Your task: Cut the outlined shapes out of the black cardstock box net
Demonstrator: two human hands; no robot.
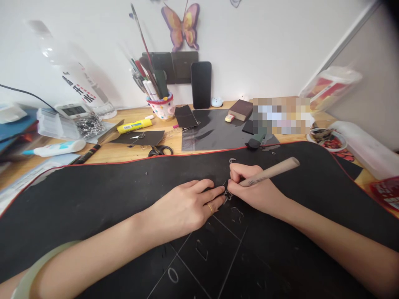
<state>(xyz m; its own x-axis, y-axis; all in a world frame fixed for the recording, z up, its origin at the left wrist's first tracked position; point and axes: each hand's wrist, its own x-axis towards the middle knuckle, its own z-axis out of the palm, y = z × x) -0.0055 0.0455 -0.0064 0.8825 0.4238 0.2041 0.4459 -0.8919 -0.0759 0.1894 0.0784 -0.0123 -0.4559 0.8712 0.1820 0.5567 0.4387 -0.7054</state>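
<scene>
My right hand (251, 187) is closed around a thick, beige, pencil-like stick (271, 171) with dark lettering. It slants up to the right, its lower tip hidden by my fingers. My left hand (190, 205), with a thin ring on one finger, lies palm down with its fingers stretched, fingertips close to the right hand. Small pale outline shapes (228, 197) show between the two hands. Below them, thin white lines form a grid (204, 249) on the black surface, with a small oval and a four-sided outline in it.
A red-edged black mat (102, 187) covers the wooden desk's front. Behind it are black-handled scissors (160, 150), a yellow glue stick (134, 126), a brush cup (160, 106), a phone (201, 85), a dark red box (240, 109) and a bowl (327, 139). A bottle (77, 79) stands left.
</scene>
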